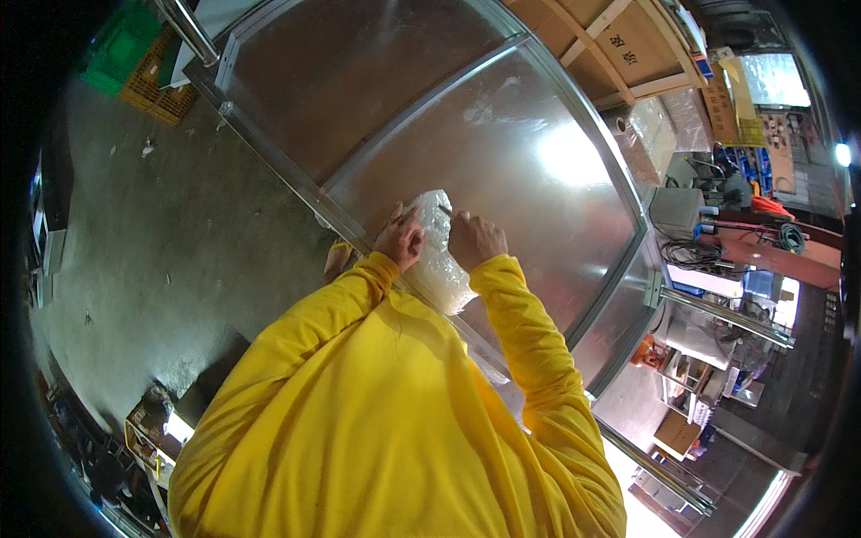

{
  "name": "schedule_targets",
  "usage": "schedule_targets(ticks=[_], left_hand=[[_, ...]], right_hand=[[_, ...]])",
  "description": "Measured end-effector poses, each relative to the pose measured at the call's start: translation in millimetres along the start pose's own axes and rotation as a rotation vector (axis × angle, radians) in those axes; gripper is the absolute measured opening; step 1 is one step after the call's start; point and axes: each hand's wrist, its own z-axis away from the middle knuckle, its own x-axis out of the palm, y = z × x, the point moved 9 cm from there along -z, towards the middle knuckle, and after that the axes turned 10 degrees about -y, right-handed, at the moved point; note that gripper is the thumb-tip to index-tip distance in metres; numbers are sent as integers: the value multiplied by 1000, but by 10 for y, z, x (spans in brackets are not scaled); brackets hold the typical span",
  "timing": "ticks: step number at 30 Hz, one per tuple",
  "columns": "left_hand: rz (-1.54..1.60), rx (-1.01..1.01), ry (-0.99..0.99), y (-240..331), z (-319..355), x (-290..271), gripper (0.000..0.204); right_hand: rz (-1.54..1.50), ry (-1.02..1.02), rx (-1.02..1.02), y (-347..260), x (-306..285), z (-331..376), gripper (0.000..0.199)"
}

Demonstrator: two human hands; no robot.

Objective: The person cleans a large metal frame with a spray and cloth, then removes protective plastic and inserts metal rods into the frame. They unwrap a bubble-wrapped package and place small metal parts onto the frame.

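Note:
A bundle of clear bubble wrap (438, 260) lies at the near edge of a framed metal panel (502, 170), in front of my chest. What is inside the bundle cannot be made out. At its left side, my left hand (401, 238) is closed, its fingers pinching the wrap. My right hand (475, 239) is curled closed at the upper right side of the wrap. A small dark sliver shows by its fingertips, too small to name. Yellow sleeves cover both forearms.
Green and yellow crates (167, 82) stand on the floor at far left. A metal tube (190, 34) rises at the panel's far left corner. Wooden crating (619, 49) stands beyond the panel. Coiled cable (695, 254) lies to the right, and metal rails (731, 316) jut out there.

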Motion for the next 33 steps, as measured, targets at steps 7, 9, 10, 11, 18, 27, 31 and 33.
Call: schedule_targets(ticks=[7, 9, 10, 11, 18, 27, 31, 33], left_hand=[[-83, -99, -30, -54, 33, 46, 33], [-17, -101, -58, -49, 38, 85, 45], [-12, -118, -54, -60, 39, 94, 46], [-7, -141, -51, -69, 49, 103, 46], [59, -242, -158, -133, 20, 123, 45], [-313, 144, -321, 694, -93, 40, 34], [-483, 104, -431, 736, -149, 111, 29], [-508, 80, -470, 684, -155, 134, 25]], right_hand=[[239, -127, -63, -227, 208, -146, 22], [305, -230, -87, -196, 458, -6, 22], [356, -227, -117, -167, 513, 60, 22], [370, -254, -112, -93, 624, 230, 21], [76, -439, 62, 789, 823, 1316, 22], [-718, 493, 141, 846, 656, 409, 53], [-768, 337, 128, 807, 1050, 58, 56], [-776, 320, 90, 839, 1077, 1, 54]])
